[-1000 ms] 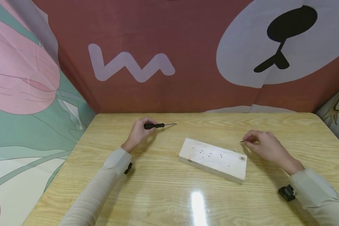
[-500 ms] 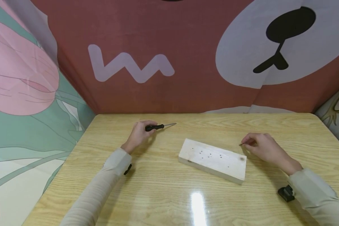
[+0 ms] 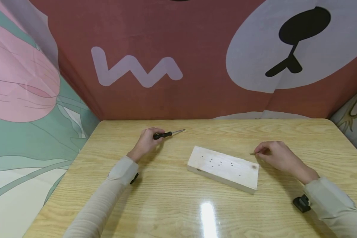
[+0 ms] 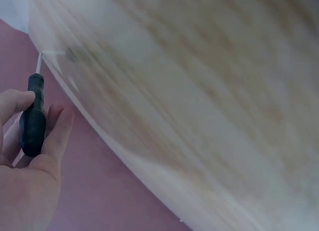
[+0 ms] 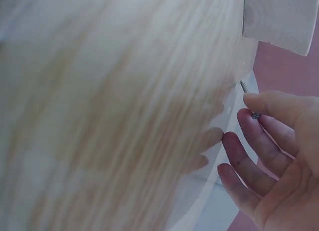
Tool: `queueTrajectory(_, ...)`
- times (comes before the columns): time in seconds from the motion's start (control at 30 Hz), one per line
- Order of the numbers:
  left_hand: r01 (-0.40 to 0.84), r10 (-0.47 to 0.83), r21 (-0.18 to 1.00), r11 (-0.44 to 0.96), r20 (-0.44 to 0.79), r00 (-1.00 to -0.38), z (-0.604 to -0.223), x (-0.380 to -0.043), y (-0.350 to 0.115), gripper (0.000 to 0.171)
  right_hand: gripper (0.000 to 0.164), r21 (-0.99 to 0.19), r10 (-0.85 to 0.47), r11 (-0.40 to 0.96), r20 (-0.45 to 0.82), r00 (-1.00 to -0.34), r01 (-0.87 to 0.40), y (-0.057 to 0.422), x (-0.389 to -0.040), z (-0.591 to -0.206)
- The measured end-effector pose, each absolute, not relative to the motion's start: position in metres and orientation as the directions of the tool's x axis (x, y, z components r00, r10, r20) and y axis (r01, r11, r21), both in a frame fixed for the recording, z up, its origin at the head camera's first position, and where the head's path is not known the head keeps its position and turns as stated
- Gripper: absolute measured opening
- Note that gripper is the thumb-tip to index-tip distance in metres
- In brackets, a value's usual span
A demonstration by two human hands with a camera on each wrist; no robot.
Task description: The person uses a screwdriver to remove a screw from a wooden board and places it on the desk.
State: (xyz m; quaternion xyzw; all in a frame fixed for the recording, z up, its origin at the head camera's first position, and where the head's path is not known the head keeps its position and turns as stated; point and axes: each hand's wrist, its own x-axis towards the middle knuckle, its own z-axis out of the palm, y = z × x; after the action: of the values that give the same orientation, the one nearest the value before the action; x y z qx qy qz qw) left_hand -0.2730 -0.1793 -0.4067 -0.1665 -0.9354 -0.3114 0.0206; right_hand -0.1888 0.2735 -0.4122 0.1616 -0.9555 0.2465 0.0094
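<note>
My left hand [image 3: 147, 140] grips a screwdriver [image 3: 163, 135] by its black handle, the metal shaft pointing right and slightly away. In the left wrist view the thumb and fingers wrap the screwdriver handle [image 4: 33, 119]. A small screw [image 3: 252, 153] is pinched between thumb and fingertips of my right hand [image 3: 275, 154], its tip toward the left. The right wrist view shows the threaded end of the screw [image 5: 243, 86] past the thumb and its head behind. Between the hands lies a pale wooden block [image 3: 226, 170] with several small dark holes on top; the right hand is just off its far right corner.
The block rests on a wood-grain table [image 3: 160, 205], whose far edge meets a red-brown printed curtain [image 3: 196, 99]. A green and pink floral cloth [image 3: 26, 99] hangs at the left. Small black devices sit at both wrists.
My right hand has lowered slightly with the screw, whose tip has swung a little left. The screwdriver in my left hand has dropped slightly at the handle. The block stays put.
</note>
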Motion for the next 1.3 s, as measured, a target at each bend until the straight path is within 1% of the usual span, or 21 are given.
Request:
queueTrajectory(0.23, 0.333, 0.308, 0.574, 0.748, 0.144, -0.94, -0.4085, -0.2739, -0.1813, 0.026, 0.008, -0.458, -0.323, 0.825, 0.096, -0.942, -0.33, 0.2758, -0.1896, -0.4141)
queueTrajectory(0.37, 0.35, 0.323, 0.555, 0.755, 0.15, -0.934, -0.4096, -0.2741, -0.1818, 0.026, 0.009, -0.451, -0.33, 0.826, 0.099, -0.939, -0.338, 0.2762, -0.1901, -0.4149)
queueTrajectory(0.6, 0.326, 0.328, 0.558, 0.763, 0.1, -0.939, -0.4084, -0.274, -0.1821, 0.027, 0.008, -0.447, -0.339, 0.825, 0.099, -0.936, -0.346, 0.2761, -0.1911, -0.416)
queueTrajectory(1.03, 0.313, 0.341, 0.513, 0.799, 0.043, -0.939, -0.4102, -0.2768, -0.1819, 0.027, 0.009, -0.425, -0.346, 0.833, 0.098, -0.933, -0.354, 0.2764, -0.1915, -0.4154)
queueTrajectory(1.3, 0.293, 0.339, 0.486, 0.823, -0.007, -0.941, -0.4107, -0.276, -0.1806, 0.031, 0.009, -0.422, -0.347, 0.835, 0.098, -0.933, -0.354, 0.2766, -0.1918, -0.416)
